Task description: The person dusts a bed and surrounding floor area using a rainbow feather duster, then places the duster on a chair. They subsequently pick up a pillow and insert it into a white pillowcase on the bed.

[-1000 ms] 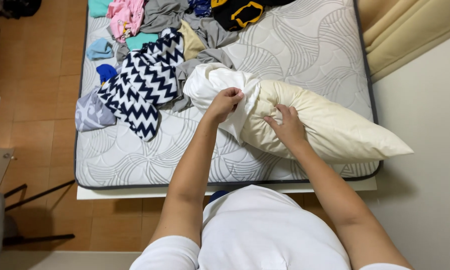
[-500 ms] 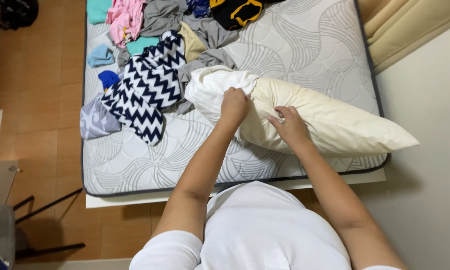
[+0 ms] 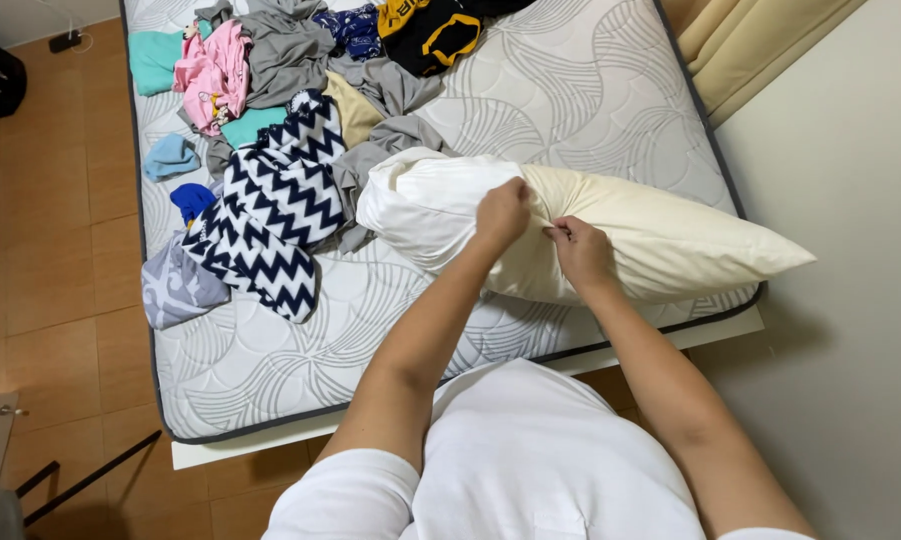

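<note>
Now both arms are stretched forward over the mattress. The left hand is fisted on the white pillowcase, and the right hand is pinched on its edge, halfway along the cream pillow.

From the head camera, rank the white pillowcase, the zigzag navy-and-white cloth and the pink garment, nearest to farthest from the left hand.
1. White pillowcase, gripped by the left hand.
2. Zigzag navy-and-white cloth, to its left on the mattress.
3. Pink garment, at the far left corner.
</note>
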